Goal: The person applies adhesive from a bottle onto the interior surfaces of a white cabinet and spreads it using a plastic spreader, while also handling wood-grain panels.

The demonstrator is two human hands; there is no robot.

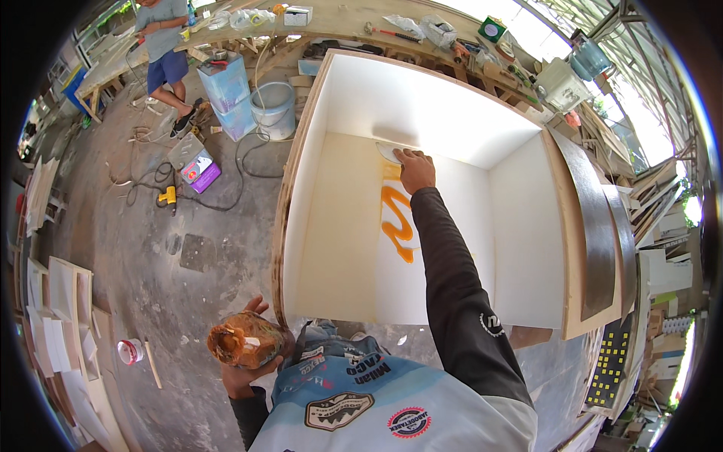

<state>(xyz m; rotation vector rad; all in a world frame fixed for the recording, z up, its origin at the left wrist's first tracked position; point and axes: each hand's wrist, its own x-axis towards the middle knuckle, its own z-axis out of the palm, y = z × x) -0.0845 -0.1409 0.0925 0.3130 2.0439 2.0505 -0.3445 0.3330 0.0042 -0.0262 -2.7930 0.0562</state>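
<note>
In my left hand [247, 378] I hold a glue-crusted amber-brown container [242, 340] with a ragged open top, low at the left, outside the box. My right hand [416, 169] reaches into a large open wooden box [331, 271] lined with white panels. Its fingers grip a thin pale spreader [388, 151], pressed against the inner floor panel near the far wall. A wavy orange bead of glue [398, 226] runs from there toward me. Just below the spreader, a patch of that glue is smeared thin and yellowish. My fingers partly hide the spreader.
At the left stand a bucket [273, 111] and blue tubs [228, 94]; a yellow power tool [167, 198] and its cord lie on the floor. Another person [164, 49] stands far left by a long workbench [331, 24]. Dark sheets [584, 226] lean on the box's right side.
</note>
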